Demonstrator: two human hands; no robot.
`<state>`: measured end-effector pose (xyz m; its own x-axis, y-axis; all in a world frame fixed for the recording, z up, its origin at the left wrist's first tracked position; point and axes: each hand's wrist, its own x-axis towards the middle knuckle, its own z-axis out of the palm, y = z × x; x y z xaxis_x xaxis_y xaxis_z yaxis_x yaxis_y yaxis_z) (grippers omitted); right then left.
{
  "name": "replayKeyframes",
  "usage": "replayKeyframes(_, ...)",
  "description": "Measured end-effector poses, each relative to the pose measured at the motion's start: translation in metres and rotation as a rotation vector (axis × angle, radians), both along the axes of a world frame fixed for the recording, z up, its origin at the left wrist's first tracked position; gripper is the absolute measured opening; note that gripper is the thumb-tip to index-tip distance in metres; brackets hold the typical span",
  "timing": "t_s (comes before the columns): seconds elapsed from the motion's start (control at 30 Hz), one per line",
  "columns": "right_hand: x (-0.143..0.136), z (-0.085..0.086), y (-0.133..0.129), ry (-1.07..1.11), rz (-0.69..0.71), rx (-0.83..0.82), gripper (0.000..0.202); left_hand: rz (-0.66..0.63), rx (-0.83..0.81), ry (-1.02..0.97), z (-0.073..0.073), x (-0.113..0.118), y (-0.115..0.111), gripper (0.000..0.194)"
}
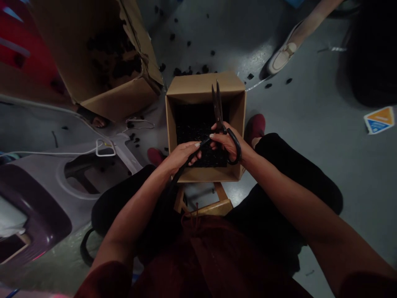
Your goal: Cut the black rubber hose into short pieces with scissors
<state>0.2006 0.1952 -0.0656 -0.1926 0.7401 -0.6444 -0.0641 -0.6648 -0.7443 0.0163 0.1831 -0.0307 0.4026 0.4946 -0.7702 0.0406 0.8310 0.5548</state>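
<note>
A long black strip (pixel 205 142), its exact kind unclear, is pinched between the thumb and fingers of my left hand (pixel 185 156). From there it trails down past my wrist toward my lap. My right hand (pixel 228 142) has the black-handled scissors (pixel 218 108) hanging in its grip, with the blades pointing away from me and slightly parted. Its thumb and fingertip also pinch the strip's far end. Both hands are over an open cardboard box (pixel 204 86), and dark, small pieces (pixel 194 124) lie inside it.
A larger torn cardboard box (pixel 114 97) with black pieces stands at the upper left. A grey plastic stool (pixel 93 165) is at my left, near a white cord (pixel 62 152). Black scraps dot the floor. Another person's shoe (pixel 281 58) is at the upper right.
</note>
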Motion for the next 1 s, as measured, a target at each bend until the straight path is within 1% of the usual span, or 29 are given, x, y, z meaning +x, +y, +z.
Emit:
replayKeyframes(0.1, 0.003, 0.001, 0.003, -0.043, 0.036, 0.004, 0.034, -0.003, -0.113, -0.139, 0.002, -0.003, -0.001, 0.03)
replayKeyframes(0.2, 0.004, 0.004, 0.005, -0.046, 0.046, 0.011, 0.033, 0.043, -0.22, -0.248, 0.003, -0.004, -0.001, 0.032)
replayKeyframes(0.3, 0.004, 0.008, 0.006, -0.052, 0.051, 0.019, 0.033, 0.075, -0.267, -0.265, 0.001, -0.001, -0.005, 0.032)
replayKeyframes(0.37, 0.003, 0.01, 0.006, -0.063, 0.061, 0.039, 0.033, 0.056, -0.264, -0.244, -0.003, 0.002, -0.01, 0.031)
replayKeyframes(0.47, 0.003, 0.013, 0.006, -0.064, 0.114, 0.12, 0.033, -0.016, -0.213, -0.191, -0.01, 0.006, -0.017, 0.03)
replayKeyframes(0.57, 0.003, 0.013, 0.007, -0.057, 0.163, 0.181, 0.033, -0.075, -0.075, -0.079, -0.014, 0.007, -0.02, 0.027)
replayKeyframes(0.63, 0.003, 0.011, 0.008, -0.081, 0.148, 0.175, 0.033, -0.092, 0.051, 0.02, -0.014, 0.006, -0.019, 0.024)
replayKeyframes(0.7, 0.004, 0.007, 0.008, -0.134, 0.115, 0.152, 0.032, -0.096, 0.126, 0.089, -0.012, 0.006, -0.017, 0.022)
replayKeyframes(0.77, 0.006, 0.003, 0.009, -0.209, 0.104, 0.137, 0.032, -0.066, 0.126, 0.116, -0.011, 0.005, -0.015, 0.021)
replayKeyframes(0.83, 0.008, -0.001, 0.008, -0.302, 0.117, 0.141, 0.031, 0.007, 0.091, 0.12, -0.011, 0.006, -0.013, 0.018)
replayKeyframes(0.93, 0.013, -0.004, 0.006, -0.416, 0.182, 0.172, 0.032, 0.151, 0.038, 0.109, -0.014, 0.006, -0.012, 0.016)
replayKeyframes(1.0, 0.015, -0.004, 0.005, -0.437, 0.242, 0.198, 0.033, 0.225, 0.017, 0.11, -0.015, 0.005, -0.01, 0.016)
